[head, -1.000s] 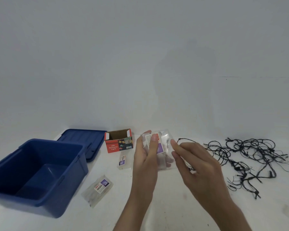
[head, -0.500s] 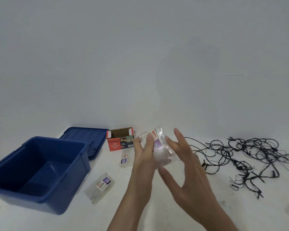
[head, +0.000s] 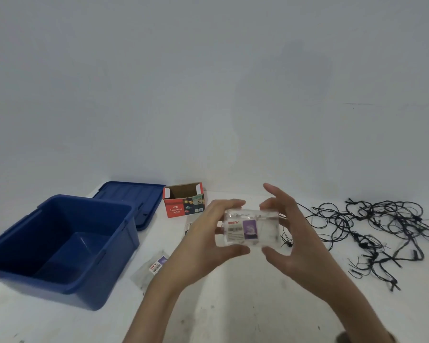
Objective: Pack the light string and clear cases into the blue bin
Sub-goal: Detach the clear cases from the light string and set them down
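Both hands, left hand (head: 203, 233) and right hand (head: 300, 238), pinch a clear case (head: 250, 229) between thumbs and fingers above the table (head: 233, 305); blue bin (head: 60, 243) sits left, light string (head: 382, 226) lies right

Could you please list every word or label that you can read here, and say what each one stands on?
"LED Decorative Lights": front of the red cardboard box.
"DIY": label on the clear case held between the left hand and right hand.
Barcode and fine print on that label: too small to read.
Label on the second clear case, lying flat: blurred, unreadable.
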A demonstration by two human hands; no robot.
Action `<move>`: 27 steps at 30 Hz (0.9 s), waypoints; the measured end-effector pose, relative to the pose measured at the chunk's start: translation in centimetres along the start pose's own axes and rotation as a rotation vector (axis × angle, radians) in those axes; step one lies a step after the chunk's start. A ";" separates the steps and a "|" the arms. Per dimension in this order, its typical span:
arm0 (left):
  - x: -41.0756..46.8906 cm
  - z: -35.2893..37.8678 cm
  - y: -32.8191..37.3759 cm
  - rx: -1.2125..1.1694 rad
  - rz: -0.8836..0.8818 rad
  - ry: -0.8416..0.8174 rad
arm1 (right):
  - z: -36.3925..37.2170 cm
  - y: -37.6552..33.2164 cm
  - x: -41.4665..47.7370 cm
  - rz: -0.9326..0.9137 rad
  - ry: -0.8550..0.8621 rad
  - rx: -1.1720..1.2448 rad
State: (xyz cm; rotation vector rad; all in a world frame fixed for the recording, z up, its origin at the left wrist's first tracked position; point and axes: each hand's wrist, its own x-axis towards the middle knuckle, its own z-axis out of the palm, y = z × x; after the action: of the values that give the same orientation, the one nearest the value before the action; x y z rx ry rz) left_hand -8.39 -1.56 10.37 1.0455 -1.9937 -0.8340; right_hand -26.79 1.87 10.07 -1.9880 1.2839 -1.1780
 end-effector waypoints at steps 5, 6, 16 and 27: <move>-0.1 -0.5 -1.4 0.302 0.062 0.008 | 1.2 0.5 0.6 -0.010 -0.004 -0.020; -0.2 -0.4 -1.7 0.368 0.098 -0.001 | 1.6 0.6 0.7 -0.005 -0.022 -0.025; 0.2 -1.9 -9.8 0.468 -0.362 0.229 | 5.8 2.9 1.2 0.097 -0.207 -0.161; 2.2 -2.5 -18.5 0.457 -0.806 0.234 | 9.1 4.8 0.1 0.184 -0.286 -0.188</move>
State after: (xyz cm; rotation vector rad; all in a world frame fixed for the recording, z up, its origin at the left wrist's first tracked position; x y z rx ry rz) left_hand 0.05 -12.52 -2.37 2.1784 -1.5719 -0.5941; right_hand -21.20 -0.72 1.85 -2.0276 1.4313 -0.6799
